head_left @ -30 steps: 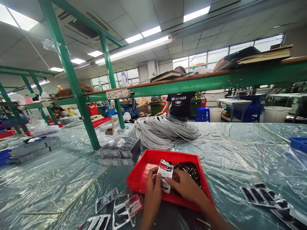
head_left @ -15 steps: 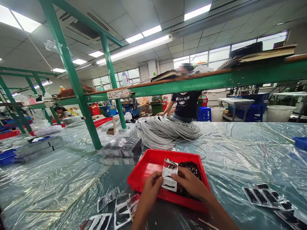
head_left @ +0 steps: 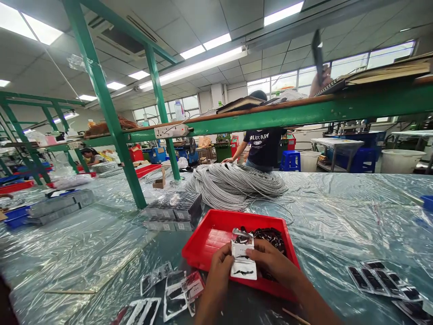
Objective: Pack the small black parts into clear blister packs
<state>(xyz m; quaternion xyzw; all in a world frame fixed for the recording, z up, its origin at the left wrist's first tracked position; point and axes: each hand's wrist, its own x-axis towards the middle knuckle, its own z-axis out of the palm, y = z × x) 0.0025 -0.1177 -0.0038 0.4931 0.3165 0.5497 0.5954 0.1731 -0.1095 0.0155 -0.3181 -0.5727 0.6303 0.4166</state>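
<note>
Pinching a small white packet (head_left: 242, 266) between left hand (head_left: 219, 268) and right hand (head_left: 270, 264), both clamped on its sides, right over the red tray (head_left: 204, 241) (dark parts (head_left: 272, 235) piled inside) near the front edge of the bench (head_left: 338, 216).

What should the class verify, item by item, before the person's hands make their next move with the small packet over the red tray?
1. Left hand and right hand both grip the small white-and-clear plastic packet: ok.
2. Packet held over the near part of the red plastic tray: ok.
3. Small dark parts lie in the tray beside the right hand: ok.
4. Packet filled and closed: cannot tell.
5. Flat clear packets on the table lie outside the tray: ok.
</note>
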